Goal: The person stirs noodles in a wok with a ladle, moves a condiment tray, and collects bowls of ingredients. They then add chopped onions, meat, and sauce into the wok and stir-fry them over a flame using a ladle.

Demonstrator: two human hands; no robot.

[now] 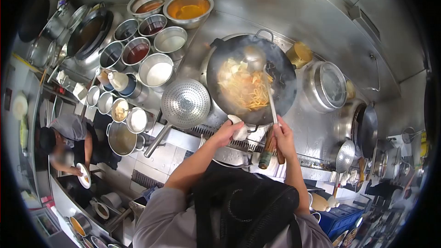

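A black wok point(285, 80) sits on the stove, holding noodles point(250, 93) with pale leafy pieces, and steam rises from it. My left hand point(223, 134) is closed on a folded white cloth point(240, 131) at the wok's near rim, beside its near loop handle. A ladle point(271, 98) reaches from my right hand point(285, 137) into the wok; its bowl lies at the far side of the noodles. My right fingers are wrapped round the ladle's handle. Just left of that hand is a wooden stick-like tool with a green band point(265, 158).
A perforated strainer point(185, 103) lies left of the wok. Several steel pots with sauces point(136, 53) and a bowl of orange liquid point(189, 8) stand at the far left. A lidded steel pot point(328, 87) is on the right. Another person point(69, 133) holds a plate point(84, 176) at the left.
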